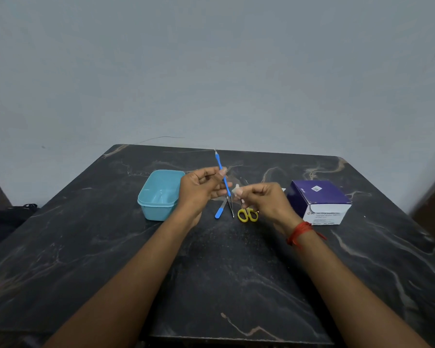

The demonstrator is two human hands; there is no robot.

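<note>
My left hand pinches a thin blue-handled tool and holds it nearly upright above the table, its metal tip pointing up and away. My right hand pinches a small white swab right beside the lower end of that tool. Below the hands, on the dark marble table, lie a second blue-handled tool, metal tweezers and small yellow-handled scissors, partly hidden by my right hand.
A light blue plastic tub stands left of my hands. A purple and white box of swabs sits to the right with its flap open. A plain wall rises behind the table's far edge.
</note>
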